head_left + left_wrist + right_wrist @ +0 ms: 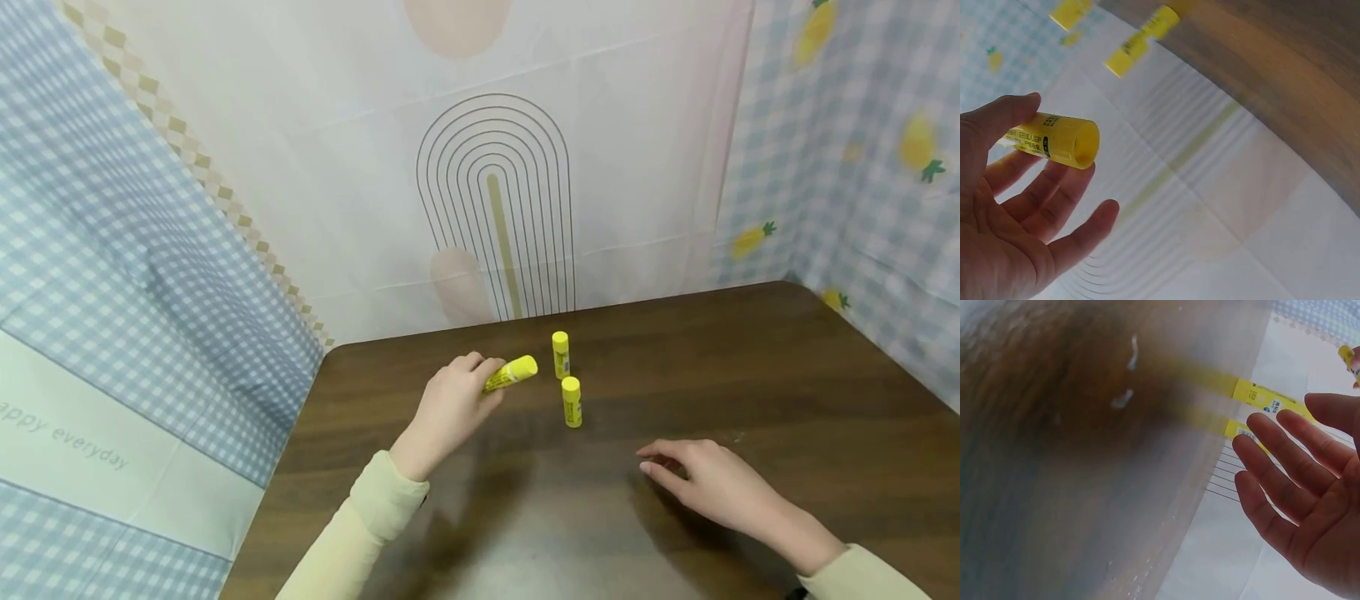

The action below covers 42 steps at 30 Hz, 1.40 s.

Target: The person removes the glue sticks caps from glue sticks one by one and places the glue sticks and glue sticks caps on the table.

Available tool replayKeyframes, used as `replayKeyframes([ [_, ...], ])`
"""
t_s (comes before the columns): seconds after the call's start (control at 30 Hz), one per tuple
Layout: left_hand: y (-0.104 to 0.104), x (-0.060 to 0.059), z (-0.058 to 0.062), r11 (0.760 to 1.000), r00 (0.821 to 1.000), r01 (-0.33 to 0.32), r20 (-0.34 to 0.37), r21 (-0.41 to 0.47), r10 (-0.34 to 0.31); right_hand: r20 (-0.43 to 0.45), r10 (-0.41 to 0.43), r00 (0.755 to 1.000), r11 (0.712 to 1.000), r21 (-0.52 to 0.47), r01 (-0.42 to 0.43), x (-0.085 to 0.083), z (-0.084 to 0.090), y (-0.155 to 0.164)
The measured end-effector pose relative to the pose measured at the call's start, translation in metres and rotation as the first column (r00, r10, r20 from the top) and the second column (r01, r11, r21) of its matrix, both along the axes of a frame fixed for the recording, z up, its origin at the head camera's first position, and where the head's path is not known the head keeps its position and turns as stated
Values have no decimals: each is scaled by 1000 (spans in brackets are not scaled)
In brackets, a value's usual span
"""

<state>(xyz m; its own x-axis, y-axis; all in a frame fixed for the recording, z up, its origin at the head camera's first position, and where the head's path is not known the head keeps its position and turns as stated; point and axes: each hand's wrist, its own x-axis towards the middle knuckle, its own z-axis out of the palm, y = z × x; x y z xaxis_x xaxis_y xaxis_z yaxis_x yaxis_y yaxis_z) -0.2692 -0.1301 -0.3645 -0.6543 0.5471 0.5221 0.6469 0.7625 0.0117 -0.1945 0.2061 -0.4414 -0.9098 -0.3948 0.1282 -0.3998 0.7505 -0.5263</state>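
Note:
My left hand (457, 400) holds a yellow glue stick (512, 372) tilted above the brown table (750, 375); in the left wrist view the thumb and fingers (1035, 187) pinch that stick (1060, 141). Two more yellow glue sticks stand upright just right of it, one farther back (560, 354) and one nearer (572, 401). They show blurred in the left wrist view (1141, 40) and in the right wrist view (1266, 397). My right hand (697, 479) rests flat on the table with straight fingers (1279, 469), holding nothing.
Patterned cloth walls enclose the table: a white one with an arch drawing (498, 200) behind, blue check (112, 250) on the left, pineapple print (862, 150) on the right. The table's rounded corners lie at back left and back right.

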Motion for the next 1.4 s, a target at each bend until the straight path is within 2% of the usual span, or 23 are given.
replayKeyframes([
  [0.13, 5, 20, 5, 998, 999, 29, -30, -57, -30, 4, 1, 1000, 1000, -12, -1, 1, 5, 2],
  [0.33, 12, 49, 9, 990, 993, 67, -91, -122, -79, -53, 4, 999, 999, -46, -6, 4, 12, 7],
  [0.6, 18, 77, 9, 979, 989, 63, -120, -193, -87, -116, -13, 993, 998, -69, 5, 7, 18, 6],
  [0.93, 24, 91, -3, 976, 977, 56, -189, -211, -97, -77, -44, 996, 991, -126, 34, 10, 17, 1],
  [1.07, 25, 94, -6, 975, 975, 57, -198, -214, -100, -26, 52, 998, 985, -162, -55, 11, 20, 0],
  [1.2, 27, 97, -10, 974, 976, 65, -189, -216, -107, 31, 184, 983, 963, -206, -173, 13, 24, -7],
  [1.27, 28, 98, -12, 974, 976, 71, -187, -214, -112, 60, 213, 975, 954, -228, -195, 15, 27, -14],
  [1.4, 30, 99, -14, 976, 976, 83, -182, -203, -121, 84, 222, 971, 946, -260, -194, 20, 36, -27],
])
